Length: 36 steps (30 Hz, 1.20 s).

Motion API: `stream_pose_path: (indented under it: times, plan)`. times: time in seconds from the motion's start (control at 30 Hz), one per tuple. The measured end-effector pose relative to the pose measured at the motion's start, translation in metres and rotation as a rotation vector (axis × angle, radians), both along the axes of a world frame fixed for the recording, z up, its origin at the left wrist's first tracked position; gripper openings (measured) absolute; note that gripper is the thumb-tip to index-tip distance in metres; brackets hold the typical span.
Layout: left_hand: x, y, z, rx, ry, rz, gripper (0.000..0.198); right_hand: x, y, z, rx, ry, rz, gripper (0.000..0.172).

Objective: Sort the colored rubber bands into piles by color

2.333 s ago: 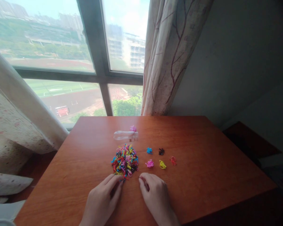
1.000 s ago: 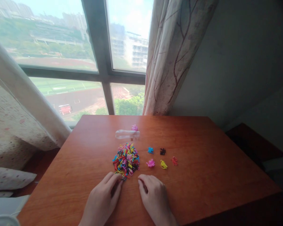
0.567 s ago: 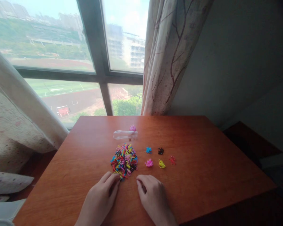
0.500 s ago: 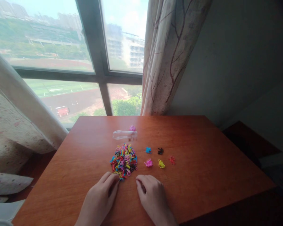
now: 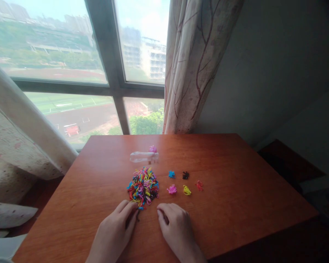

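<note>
A heap of small multicoloured rubber bands (image 5: 144, 185) lies on the wooden table in front of my hands. At its near edge my left hand (image 5: 115, 226) is closed in a pinch, and a thin black rubber band (image 5: 138, 216) shows at the fingertips. My right hand (image 5: 175, 228) rests just right of the heap, fingers curled towards the thumb, with nothing visible in them. Beyond it are small sorted clusters: blue bands (image 5: 171, 174), black bands (image 5: 185, 175), pink bands (image 5: 171, 189), yellow bands (image 5: 186, 190) and red bands (image 5: 199, 185).
Behind the heap a clear plastic container (image 5: 144, 157) lies on its side, with a pinkish-purple item (image 5: 152, 148) next to it. The table (image 5: 235, 204) reaches back to a window and a patterned curtain (image 5: 200, 65).
A black rubber band now shows below my left fingertips, drawn slightly out from the heap's near edge. My right hand keeps nearly the same place and pose. The view has shifted slightly.
</note>
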<state>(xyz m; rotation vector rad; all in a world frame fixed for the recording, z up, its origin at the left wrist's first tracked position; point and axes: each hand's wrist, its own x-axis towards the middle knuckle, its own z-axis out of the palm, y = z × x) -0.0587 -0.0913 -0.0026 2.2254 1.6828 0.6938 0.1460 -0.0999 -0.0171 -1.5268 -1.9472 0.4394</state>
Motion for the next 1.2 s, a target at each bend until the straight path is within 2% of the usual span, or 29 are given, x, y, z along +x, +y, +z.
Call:
stream_pose_path:
  times: [0.3, 0.5, 0.6, 0.7, 0.8, 0.97, 1.2]
  plan:
    - [-0.002, 0.001, 0.000, 0.083, -0.023, 0.013, 0.019, 0.000, -0.002, 0.000, -0.003, -0.009, 0.003, 0.019]
    - [0.004, 0.009, 0.011, 0.073, -0.015, 0.010, 0.019, 0.000, 0.000, 0.001, 0.005, -0.020, 0.006, 0.018]
    - [0.022, 0.028, 0.027, 0.036, 0.009, -0.058, 0.021, 0.000, 0.001, 0.002, 0.004, -0.038, 0.012, 0.018]
    - [0.047, 0.057, 0.046, -0.031, 0.116, -0.130, 0.020, 0.000, 0.001, 0.002, -0.007, -0.027, 0.008, 0.019]
    - [0.072, 0.088, 0.057, -0.079, 0.206, -0.188, 0.022, 0.000, 0.001, 0.001, 0.001, -0.009, 0.002, 0.020]
    - [0.097, 0.120, 0.052, -0.117, 0.238, -0.250, 0.019, 0.000, 0.001, -0.001, 0.008, 0.008, 0.005, 0.021]
    - [0.102, 0.133, 0.049, -0.161, 0.269, -0.240, 0.022, 0.001, 0.002, 0.000, -0.021, 0.026, 0.011, 0.022]
